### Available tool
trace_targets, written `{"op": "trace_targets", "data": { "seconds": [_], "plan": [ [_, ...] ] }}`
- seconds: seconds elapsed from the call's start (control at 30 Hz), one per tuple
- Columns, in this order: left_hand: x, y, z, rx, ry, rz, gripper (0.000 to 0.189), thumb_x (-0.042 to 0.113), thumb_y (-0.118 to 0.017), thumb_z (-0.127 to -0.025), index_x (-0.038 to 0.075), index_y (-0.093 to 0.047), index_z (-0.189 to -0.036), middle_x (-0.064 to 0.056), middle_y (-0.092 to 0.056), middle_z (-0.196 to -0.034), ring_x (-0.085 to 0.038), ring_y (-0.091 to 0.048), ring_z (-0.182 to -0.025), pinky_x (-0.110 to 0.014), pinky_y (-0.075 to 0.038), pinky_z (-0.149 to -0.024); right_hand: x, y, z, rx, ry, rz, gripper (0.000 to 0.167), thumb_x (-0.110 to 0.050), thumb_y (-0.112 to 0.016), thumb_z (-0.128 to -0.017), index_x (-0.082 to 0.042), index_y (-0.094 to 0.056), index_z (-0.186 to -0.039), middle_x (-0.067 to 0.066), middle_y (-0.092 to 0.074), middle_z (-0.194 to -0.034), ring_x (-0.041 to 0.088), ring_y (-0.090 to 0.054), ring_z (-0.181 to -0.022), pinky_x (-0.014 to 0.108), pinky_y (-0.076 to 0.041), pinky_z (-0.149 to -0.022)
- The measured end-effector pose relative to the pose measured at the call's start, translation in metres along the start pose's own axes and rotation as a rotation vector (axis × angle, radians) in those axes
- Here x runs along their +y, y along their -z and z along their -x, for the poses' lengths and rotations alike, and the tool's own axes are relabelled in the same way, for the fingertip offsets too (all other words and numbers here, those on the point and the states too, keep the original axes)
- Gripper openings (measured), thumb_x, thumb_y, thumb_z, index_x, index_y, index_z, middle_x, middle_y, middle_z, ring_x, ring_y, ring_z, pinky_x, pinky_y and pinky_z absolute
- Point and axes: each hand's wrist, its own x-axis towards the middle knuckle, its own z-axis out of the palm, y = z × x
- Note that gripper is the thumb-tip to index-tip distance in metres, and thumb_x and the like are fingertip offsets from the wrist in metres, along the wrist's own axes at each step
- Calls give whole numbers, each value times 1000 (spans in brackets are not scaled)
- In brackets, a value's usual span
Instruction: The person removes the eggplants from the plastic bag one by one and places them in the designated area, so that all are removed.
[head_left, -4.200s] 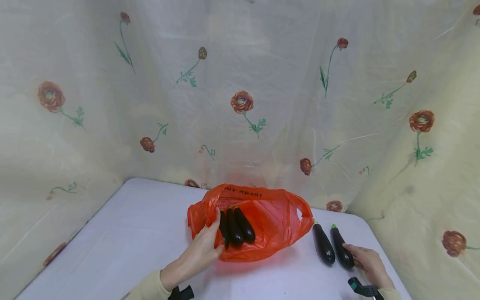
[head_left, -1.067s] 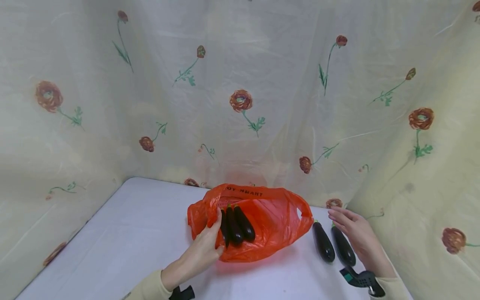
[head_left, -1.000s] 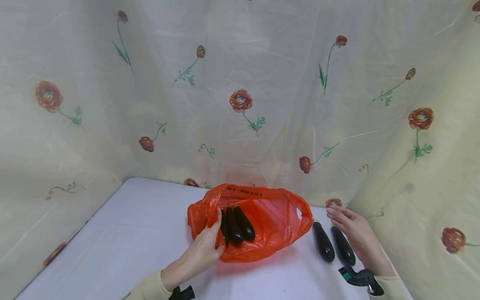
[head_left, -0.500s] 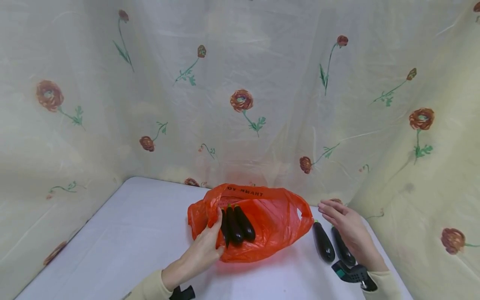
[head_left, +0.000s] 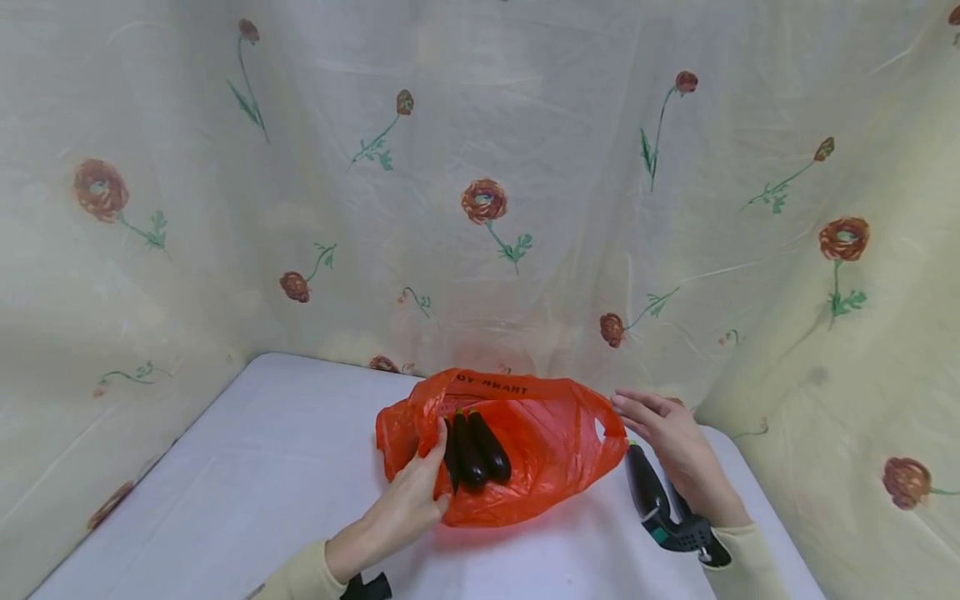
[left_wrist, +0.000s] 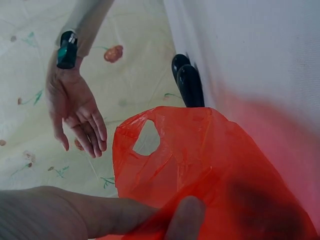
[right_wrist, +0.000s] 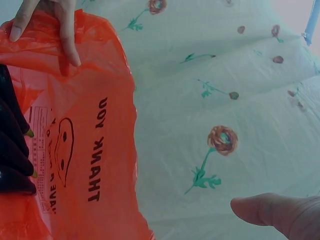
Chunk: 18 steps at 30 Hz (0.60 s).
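Observation:
A red plastic bag (head_left: 555, 425) lies on the table with its mouth toward me and "THANK YOU" printed inside. My left hand (head_left: 408, 492) pinches the left side of its rim; red film shows between thumb and finger in the left wrist view. Inside lie dark eggplants (head_left: 491, 450), three of them visible, their green stem ends pointing away. My right hand (head_left: 671, 442), empty with fingers extended, hovers just right of the bag's handle hole. Two more eggplants lie right of the bag; the nearer-to-bag one (head_left: 647, 483) shows mostly, the other is largely hidden behind my right wrist.
The white table (head_left: 292, 450) extends left and in front of the bag. A flower-printed curtain (head_left: 555, 250) hangs behind and on both sides, close to the table's far edge. Each wrist wears a black camera mount, the right one (head_left: 682, 533) over the loose eggplants.
Earlier my right hand touched the rightmost eggplant; it came away from it, rose, and has moved left toward the bag's handle. My left hand keeps its hold on the bag.

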Motion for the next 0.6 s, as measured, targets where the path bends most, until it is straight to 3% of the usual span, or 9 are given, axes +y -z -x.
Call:
{"op": "trace_targets", "data": {
  "seconds": [0.43,0.6],
  "plan": [
    [-1,-2,0,-2,-17,-17,95,-1,-66,-84,3,-3,-155,-23,-40,-148,-27,-55,-103,-50,-51,-93,-11,-19,-2,-54,-3,-19,67,-49,-60,-90,-8,-46,-141,18,-53,-138,33,-55,-121,47,-43,-105],
    [0,-3,0,-1,-12,-16,95,0,-66,-84,4,-3,-155,-23,-37,-150,-28,-54,-109,-50,-50,-94,-14,-30,-7,-85,-39,-31,70,-50,-63,-88,-8,-45,-141,15,-51,-141,33,-50,-126,51,-38,-109]
  ]
}}
